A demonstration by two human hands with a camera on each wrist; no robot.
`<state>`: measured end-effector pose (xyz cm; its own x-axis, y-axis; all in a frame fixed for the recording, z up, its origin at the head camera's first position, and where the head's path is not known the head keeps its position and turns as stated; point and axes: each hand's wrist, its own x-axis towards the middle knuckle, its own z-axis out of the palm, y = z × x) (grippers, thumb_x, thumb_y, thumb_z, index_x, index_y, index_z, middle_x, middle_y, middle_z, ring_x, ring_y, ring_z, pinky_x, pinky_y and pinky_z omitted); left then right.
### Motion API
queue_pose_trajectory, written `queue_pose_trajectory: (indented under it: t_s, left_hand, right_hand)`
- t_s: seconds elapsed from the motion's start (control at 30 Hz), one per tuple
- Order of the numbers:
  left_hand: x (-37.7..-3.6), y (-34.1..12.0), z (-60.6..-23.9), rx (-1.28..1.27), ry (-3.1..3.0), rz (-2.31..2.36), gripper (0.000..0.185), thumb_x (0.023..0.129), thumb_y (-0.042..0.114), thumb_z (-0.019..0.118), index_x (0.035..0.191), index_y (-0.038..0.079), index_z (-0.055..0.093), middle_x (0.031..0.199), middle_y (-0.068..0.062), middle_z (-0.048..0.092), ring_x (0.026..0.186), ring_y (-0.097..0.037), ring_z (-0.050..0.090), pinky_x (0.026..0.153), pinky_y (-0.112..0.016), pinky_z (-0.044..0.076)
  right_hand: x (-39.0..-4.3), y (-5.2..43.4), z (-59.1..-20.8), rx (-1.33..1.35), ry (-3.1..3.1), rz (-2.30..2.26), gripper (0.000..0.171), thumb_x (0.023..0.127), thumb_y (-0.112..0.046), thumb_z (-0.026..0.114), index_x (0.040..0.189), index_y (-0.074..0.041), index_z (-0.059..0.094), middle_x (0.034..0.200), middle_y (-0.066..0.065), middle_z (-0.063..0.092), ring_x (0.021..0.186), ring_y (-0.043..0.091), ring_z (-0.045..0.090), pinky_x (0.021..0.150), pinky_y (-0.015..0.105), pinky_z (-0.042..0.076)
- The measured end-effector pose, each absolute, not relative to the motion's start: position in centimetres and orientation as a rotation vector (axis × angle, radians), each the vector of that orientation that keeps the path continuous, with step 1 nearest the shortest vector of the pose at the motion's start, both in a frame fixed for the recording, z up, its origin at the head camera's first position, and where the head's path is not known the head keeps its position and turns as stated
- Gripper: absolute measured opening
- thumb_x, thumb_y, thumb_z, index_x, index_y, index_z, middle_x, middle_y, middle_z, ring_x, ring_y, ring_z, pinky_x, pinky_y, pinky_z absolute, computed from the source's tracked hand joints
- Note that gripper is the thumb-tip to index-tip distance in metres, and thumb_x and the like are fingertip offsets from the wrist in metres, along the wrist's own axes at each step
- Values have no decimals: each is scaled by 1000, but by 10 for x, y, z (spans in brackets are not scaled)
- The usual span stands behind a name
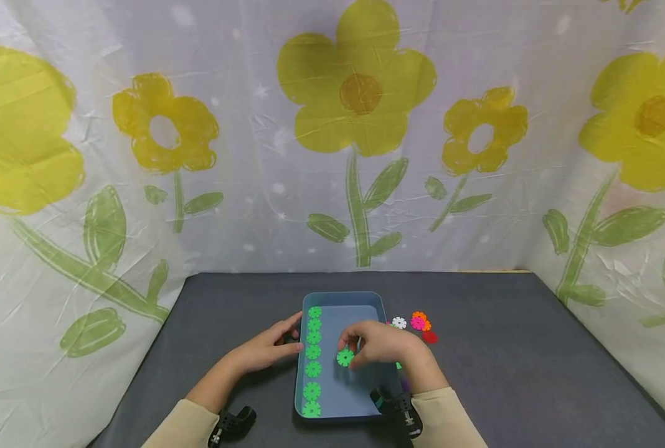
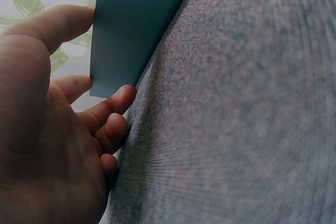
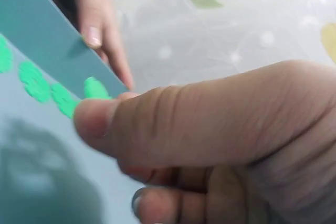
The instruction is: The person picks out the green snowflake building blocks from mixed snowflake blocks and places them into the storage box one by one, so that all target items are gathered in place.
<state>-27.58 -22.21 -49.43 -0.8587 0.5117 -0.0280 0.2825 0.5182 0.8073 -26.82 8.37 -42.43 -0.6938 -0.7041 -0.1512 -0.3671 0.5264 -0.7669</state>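
Note:
A blue tray [image 1: 340, 389] sits on the dark grey table. Several green snowflake discs [image 1: 313, 352] lie in a column along its left side. My right hand [image 1: 348, 356] hovers over the tray's middle and pinches one more green disc [image 1: 344, 358] between thumb and fingers. My left hand [image 1: 295, 335] rests against the outside of the tray's left wall [image 2: 136, 30], its fingers [image 2: 116, 103] touching the wall and the table. The right wrist view shows my thumb [image 3: 157, 124] large, with the green discs [image 3: 37, 80] blurred behind it.
Loose discs lie on the table just right of the tray: white [image 1: 399, 323], pink [image 1: 418, 323], orange [image 1: 419, 315] and red [image 1: 429, 337]. A flowered cloth backdrop [image 1: 360, 155] closes in the back and both sides. Grey table [image 1: 506, 361] stretches to the right.

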Motion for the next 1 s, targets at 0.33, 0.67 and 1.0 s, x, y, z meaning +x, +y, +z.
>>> queue_pose_trajectory:
  t_s: [0.33,0.67,1.0]
  left_hand:
    - [-275,-222,-493,688,2496,1265,78,104,35,63,165,9,21,127,-11,50,85,-22,47,73,-37,41]
    - [-274,-221,-491,674,2500,1269,77,105,35,63,165,12,22,127,-9,50,85,-22,47,73,-39,40]
    - [-275,-222,-493,661,2490,1281,77,104,35,63,165,12,22,127,-9,50,85,-22,46,73,-38,39]
  right_hand:
    - [-247,54,-429,-838,2220,-784,30,77,9,76,98,-13,74,76,1,61,66,11,49,57,27,40]
    - [-235,42,-426,-809,2275,-577,35,75,9,78,96,-18,75,75,-4,62,64,11,51,59,28,42]
    - [-234,46,-422,-806,2282,-563,20,83,3,74,93,-13,79,83,-8,68,75,6,58,73,26,50]
